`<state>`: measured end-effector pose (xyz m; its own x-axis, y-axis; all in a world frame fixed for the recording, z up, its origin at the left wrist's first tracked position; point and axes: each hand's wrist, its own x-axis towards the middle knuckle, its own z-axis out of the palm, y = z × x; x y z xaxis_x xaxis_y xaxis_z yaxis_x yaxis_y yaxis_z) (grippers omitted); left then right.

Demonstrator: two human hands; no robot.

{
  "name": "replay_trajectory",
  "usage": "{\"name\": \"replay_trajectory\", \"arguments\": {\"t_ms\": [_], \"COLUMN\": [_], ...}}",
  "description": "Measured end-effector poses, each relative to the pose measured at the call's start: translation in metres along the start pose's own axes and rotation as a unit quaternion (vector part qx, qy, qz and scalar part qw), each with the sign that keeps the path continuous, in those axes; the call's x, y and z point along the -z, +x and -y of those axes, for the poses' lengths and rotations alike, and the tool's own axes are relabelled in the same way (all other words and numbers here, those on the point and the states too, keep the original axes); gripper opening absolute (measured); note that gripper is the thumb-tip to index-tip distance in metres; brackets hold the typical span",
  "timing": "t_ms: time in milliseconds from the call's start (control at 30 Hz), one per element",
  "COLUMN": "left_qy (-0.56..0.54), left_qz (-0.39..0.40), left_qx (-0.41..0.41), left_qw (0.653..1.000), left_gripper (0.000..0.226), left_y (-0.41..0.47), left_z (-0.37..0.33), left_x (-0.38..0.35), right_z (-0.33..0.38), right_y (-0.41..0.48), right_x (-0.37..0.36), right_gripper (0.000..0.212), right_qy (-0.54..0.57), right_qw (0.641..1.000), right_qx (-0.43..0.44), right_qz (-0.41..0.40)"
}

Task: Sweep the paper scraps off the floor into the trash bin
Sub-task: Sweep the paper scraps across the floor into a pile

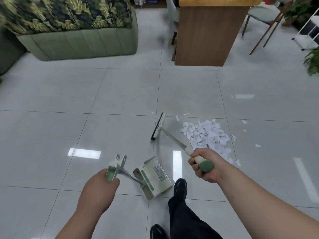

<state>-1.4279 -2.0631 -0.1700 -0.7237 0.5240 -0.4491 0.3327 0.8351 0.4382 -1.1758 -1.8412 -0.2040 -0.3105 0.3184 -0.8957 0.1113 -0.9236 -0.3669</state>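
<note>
A heap of white paper scraps lies on the grey tiled floor, with a few loose bits scattered around it. My right hand grips the green-capped handle of a white broom; its dark-bristled head rests on the floor just left of the heap. My left hand holds the green handle of a white and green dustpan, which stands on the floor in front of my feet, left of the heap. No trash bin is in view.
A green sofa with leaf-print cushions stands at the back left. A wooden counter and a chair stand at the back right, with plants and a white rack at the right edge. My black shoes are beside the dustpan.
</note>
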Motion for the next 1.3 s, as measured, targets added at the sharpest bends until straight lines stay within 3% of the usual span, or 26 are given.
{"name": "replay_trajectory", "arguments": {"t_ms": [167,467,933,1300], "left_qy": [0.009,0.029,0.072,0.114], "left_qz": [-0.007,-0.011,0.037,0.121], "left_qx": [0.038,0.056,-0.063,-0.188], "left_qw": [0.999,0.998,0.995,0.968], "left_gripper": [0.01,0.009,0.01,0.003], "left_y": [0.045,0.133,0.209,0.316], "left_z": [-0.049,-0.137,-0.264,-0.35], "left_x": [-0.006,-0.017,-0.017,-0.017], "right_z": [0.076,0.184,0.215,0.279], "right_y": [0.075,0.173,0.101,0.082], "right_x": [-0.023,-0.037,0.081,0.022], "right_gripper": [0.027,0.032,0.041,0.029], "right_qy": [-0.006,-0.033,0.102,0.251], "right_qw": [0.999,0.996,0.989,0.959], "right_qx": [-0.029,-0.08,-0.059,0.007], "right_qz": [0.033,0.033,-0.085,-0.132]}}
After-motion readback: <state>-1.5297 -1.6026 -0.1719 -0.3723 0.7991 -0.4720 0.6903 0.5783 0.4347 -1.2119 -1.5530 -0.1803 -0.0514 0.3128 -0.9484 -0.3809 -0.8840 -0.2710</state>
